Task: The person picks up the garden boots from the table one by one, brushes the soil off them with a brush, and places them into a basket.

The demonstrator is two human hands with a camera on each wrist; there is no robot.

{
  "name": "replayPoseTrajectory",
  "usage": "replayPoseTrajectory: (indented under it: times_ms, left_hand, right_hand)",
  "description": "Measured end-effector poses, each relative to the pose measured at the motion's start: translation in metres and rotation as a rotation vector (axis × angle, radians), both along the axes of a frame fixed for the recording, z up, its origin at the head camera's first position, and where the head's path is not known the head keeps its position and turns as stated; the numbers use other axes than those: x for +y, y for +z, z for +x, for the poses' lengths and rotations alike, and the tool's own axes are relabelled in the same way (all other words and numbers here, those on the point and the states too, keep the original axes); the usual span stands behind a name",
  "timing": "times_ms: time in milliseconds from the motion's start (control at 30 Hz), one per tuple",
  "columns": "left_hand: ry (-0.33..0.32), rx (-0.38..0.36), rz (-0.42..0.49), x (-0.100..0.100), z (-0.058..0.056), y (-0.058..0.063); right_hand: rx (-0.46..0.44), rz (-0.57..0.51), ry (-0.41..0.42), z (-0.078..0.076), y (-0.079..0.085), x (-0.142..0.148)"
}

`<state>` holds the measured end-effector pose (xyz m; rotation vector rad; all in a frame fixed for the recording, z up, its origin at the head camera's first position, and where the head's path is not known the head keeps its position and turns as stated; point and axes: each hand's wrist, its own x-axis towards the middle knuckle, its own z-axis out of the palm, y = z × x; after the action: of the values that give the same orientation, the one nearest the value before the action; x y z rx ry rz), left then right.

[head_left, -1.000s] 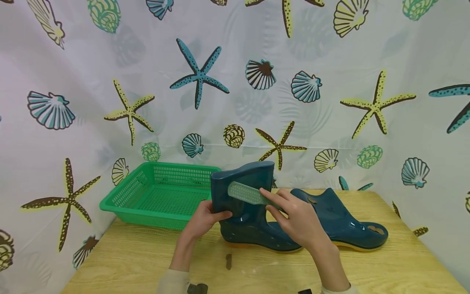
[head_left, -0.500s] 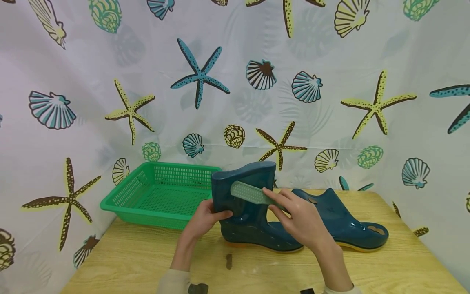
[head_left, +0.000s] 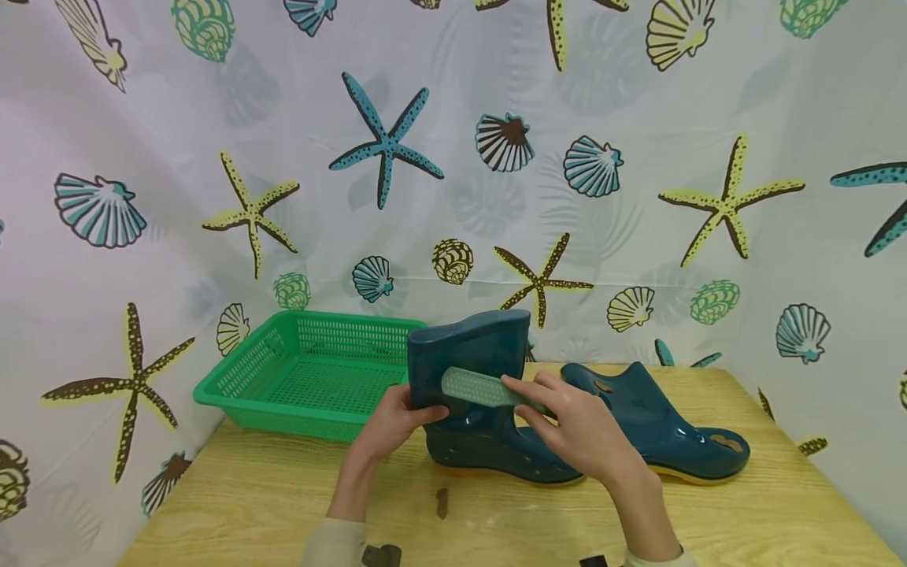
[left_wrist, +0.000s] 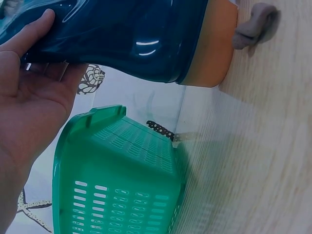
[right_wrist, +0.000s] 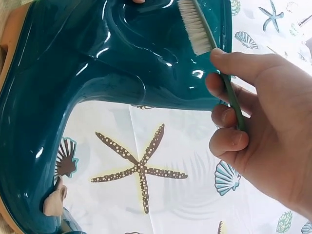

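A dark blue rubber boot (head_left: 489, 449) with an orange sole stands upright on the wooden table. My left hand (head_left: 393, 423) grips its shaft from the left, thumb across the near side; the fingers behind are partly hidden. In my right hand (head_left: 574, 421) is a green brush (head_left: 478, 387), held by its handle between thumb and fingers. White bristles (right_wrist: 196, 27) show in the right wrist view, facing the boot shaft. The brush head lies across the middle of the shaft in the head view.
A second blue boot (head_left: 645, 425) with brown patches lies tilted to the right. At the back left sits a green plastic basket (head_left: 305, 428). A small brown lump (head_left: 442, 504) is on the table in front of the boot. A patterned curtain (head_left: 453, 197) hangs behind.
The brush and my right hand shifted slightly right, then moved down the boot shaft. My left hand and both boots stay about where they were.
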<state>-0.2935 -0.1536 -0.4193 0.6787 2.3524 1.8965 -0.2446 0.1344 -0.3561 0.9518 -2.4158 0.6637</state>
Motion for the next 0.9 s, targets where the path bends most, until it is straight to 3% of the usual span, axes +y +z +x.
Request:
replayPoseTrajectory:
  times_ms: [167,500,900]
  left_hand:
    - [0.012,-0.011,0.003,0.001,-0.002,-0.003]
    - [0.007,-0.014,0.031,0.002,-0.003,-0.005]
    - [0.046,-0.004,0.035,0.005,-0.003,-0.005]
  right_hand:
    - [-0.008,-0.009,-0.042,0.001,0.002,0.005]
    - [0.141,-0.067,-0.102,-0.006,0.004,0.023]
    - [0.049,-0.047,-0.19,-0.007,0.004,0.043]
